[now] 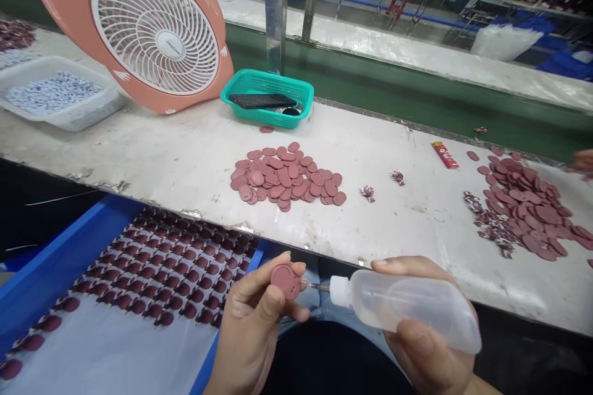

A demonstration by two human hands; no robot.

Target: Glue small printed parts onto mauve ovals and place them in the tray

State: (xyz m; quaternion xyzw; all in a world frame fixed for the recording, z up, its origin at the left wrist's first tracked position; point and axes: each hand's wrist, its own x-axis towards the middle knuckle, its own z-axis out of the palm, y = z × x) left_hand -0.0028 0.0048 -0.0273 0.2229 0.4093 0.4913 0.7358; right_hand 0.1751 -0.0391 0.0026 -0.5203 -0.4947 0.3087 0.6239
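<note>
Squeeze bottle [412, 305] and small reddish disc [284, 282] are right up front. Right hand [424, 349] grips the bottle's belly between thumb and fingers, thin metal tip [321, 287] aimed at the disc, which the left hand [254, 315] pinches. Bottle's probably light, soft-walled and kinda slick, so I'd hold it mid-body and squeeze gently. Disc looks thin, light, fairly stiff; rim's the spot to pinch, clear of those little dots. Blue tray [60, 248] sits lower left; farther out, loose disc pile [287, 176], then teal basket [259, 115].
</note>
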